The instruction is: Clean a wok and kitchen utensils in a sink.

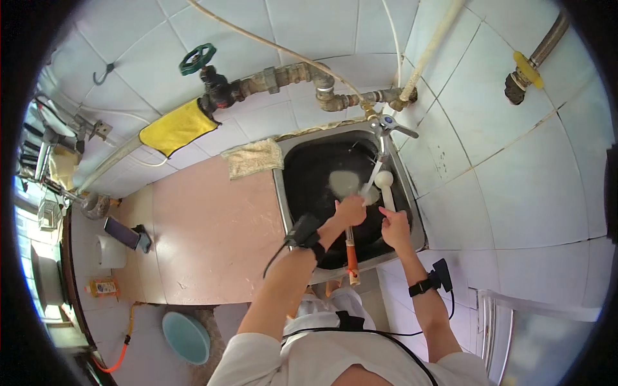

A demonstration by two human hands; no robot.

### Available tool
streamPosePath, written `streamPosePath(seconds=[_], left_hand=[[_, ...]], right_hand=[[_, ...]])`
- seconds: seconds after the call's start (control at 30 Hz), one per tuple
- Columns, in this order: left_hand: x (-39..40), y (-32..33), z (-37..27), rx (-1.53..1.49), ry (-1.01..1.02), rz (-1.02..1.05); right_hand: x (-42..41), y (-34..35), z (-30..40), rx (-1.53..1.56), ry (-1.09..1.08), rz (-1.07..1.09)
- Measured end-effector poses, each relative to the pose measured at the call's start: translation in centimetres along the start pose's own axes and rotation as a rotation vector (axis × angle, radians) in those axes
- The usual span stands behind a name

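Note:
Water runs from a metal tap (385, 128) into a steel sink (285, 202) with a dark inside. My left hand (351, 210) is at the stream's lower end; its fingers are curled, and whether it holds anything is unclear. My right hand (396, 227) hovers over the sink's right side, index finger pointing towards the left hand, just below a pale long-handled utensil (385, 179). An orange-and-wood handle (352, 258) extends over the sink's near rim, below my left hand. A pale round object (344, 183) lies in the sink, partly blurred.
A folded cloth (255, 158) lies on the pinkish countertop (212, 231) beside the sink. Behind run rusty pipes (289, 76) with a green valve wheel (197, 59) and a yellow cloth (178, 126). At left are a phone (121, 233) on a stand and a blue basin (186, 337) below.

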State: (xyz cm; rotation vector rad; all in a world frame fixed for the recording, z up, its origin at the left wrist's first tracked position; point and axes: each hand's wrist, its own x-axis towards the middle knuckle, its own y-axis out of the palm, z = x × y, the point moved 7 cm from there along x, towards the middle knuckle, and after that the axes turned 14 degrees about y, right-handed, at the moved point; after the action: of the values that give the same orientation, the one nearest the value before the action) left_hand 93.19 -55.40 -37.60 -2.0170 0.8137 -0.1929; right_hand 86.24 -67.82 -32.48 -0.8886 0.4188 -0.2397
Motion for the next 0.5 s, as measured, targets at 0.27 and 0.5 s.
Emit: streamPosePath(seconds=[0.27,0.5], left_hand=[[-8.4,-18.0,-0.4,-0.322,0.196,-0.476],[-17.3,-22.9,5.6,0.073,-0.036,-0.445]], right_hand=[[1.3,2.0,-0.4,0.112,-0.066,0.115],[1.4,2.0,2.7,-0.02,-0.214,0.048]])
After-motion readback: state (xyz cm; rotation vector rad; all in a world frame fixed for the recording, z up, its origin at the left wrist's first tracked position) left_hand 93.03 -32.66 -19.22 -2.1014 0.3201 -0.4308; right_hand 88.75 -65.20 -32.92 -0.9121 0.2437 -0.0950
